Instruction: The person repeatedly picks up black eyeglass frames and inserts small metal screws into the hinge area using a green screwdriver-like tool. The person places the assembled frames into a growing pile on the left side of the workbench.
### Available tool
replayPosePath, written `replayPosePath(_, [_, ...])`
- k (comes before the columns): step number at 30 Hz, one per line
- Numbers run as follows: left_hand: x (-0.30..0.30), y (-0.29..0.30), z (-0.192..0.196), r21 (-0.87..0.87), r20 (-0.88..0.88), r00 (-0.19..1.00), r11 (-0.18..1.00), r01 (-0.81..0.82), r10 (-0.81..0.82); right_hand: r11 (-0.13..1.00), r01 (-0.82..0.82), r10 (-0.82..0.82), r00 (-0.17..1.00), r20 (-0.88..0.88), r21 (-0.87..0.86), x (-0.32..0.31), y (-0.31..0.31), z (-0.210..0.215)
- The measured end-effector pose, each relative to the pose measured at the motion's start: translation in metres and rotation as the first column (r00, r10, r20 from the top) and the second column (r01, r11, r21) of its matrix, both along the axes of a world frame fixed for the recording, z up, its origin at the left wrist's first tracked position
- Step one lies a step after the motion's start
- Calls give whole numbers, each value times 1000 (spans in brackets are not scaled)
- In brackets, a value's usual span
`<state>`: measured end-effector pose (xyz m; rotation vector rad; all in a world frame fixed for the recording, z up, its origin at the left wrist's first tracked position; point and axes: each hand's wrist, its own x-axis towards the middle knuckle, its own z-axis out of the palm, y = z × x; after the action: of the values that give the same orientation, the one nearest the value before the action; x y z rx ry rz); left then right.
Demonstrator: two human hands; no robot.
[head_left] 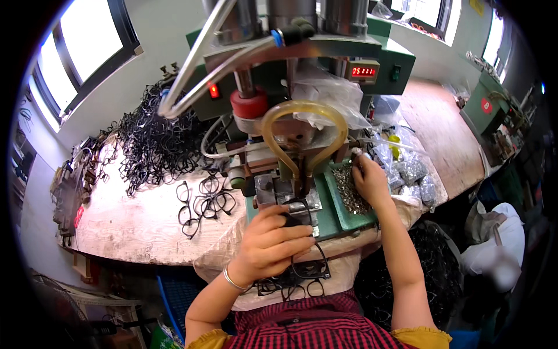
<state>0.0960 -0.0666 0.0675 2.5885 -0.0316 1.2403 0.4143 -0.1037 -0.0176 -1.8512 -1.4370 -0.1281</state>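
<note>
My left hand (272,239), with a silver bangle at the wrist, is closed on a black eyeglass frame (301,210) under the head of a green bench press (200,56). Part of the frame is hidden behind the fingers, and one rim hangs down toward my lap. Over at the far right corner of a green tray (358,221) filled with small metal parts (347,189), my right hand (372,179) has its fingers curled together. What they hold, if anything, is too small to make out. More black eyeglass frames (314,288) lie on the cloth at my lap.
Several loose eyeglass frames (204,205) lie on the wooden table (136,235), with a large tangled heap of black frames (163,136) behind. A looped yellowish hose (268,131) arches before the press head. Bags of metal parts (411,171) crowd the right side.
</note>
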Motion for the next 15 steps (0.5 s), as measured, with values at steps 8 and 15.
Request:
replayPosePath(8, [-89, -47, -40, -145, 116, 720, 729, -669, 684, 910, 270, -43, 817, -575, 315, -39, -52, -19])
replayPosePath(15, [-117, 80, -36, -556, 92, 540, 493, -669, 836, 897, 214, 216, 550, -807, 386, -46, -17, -22])
